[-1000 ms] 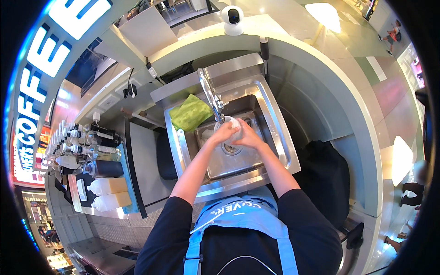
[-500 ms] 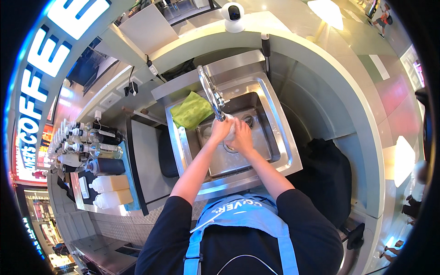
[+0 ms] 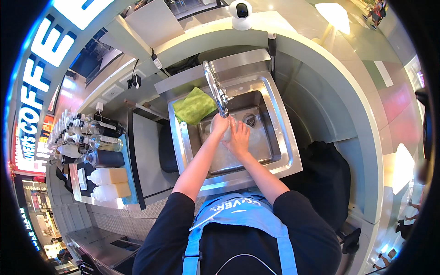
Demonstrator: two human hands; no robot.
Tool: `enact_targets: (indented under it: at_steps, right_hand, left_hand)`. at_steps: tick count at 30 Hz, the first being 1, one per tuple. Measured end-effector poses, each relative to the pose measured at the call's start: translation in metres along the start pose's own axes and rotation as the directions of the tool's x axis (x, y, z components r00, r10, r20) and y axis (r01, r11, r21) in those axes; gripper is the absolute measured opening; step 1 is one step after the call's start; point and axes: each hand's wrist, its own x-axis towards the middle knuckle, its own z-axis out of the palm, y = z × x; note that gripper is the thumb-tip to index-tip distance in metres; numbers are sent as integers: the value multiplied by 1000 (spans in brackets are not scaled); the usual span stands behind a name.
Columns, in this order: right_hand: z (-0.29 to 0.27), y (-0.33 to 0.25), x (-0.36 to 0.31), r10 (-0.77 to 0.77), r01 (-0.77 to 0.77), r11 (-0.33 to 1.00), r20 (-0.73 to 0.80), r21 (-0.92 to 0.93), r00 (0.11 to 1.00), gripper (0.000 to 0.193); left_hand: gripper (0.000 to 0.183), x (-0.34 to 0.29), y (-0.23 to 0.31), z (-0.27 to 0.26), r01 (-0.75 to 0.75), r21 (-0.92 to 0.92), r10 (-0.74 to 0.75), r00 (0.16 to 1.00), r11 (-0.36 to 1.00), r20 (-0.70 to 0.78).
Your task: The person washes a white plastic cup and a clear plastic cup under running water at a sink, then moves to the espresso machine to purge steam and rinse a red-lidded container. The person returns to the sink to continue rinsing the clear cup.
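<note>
Whitish cup, mostly hidden by fingers, below faucet.

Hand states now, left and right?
Left hand: closed, apparently around a whitish cup, mostly hidden.
Right hand: open, fingers outstretched, seemingly against the same cup.

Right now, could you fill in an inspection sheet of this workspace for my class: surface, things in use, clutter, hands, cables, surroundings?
Surface: steel sink, basin beneath the hands.
Things in use: pale item, mostly hidden, near the tap spout.
Clutter: green cloth on the sink's left side; bottles grouped farther left.
Hands: left hand appears closed on the pale item; right hand against it, fingers extended.
Cables: black plug with cord, at the wall, left.
Surroundings: curved wall; white camera on top.
</note>
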Motion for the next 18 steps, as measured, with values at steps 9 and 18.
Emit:
enact_targets:
  at_steps: [9,18]
  right_hand:
    - [7,19,-7,21,-20,1000,63,-17,998,105]
    - [-6,40,8,-12,-16,984,153,178,988,96]
  left_hand:
    - [26,8,-7,10,293,-178,-257,946,940,199]
    - [25,-13,-36,-4,-216,86,170,912,973,374]
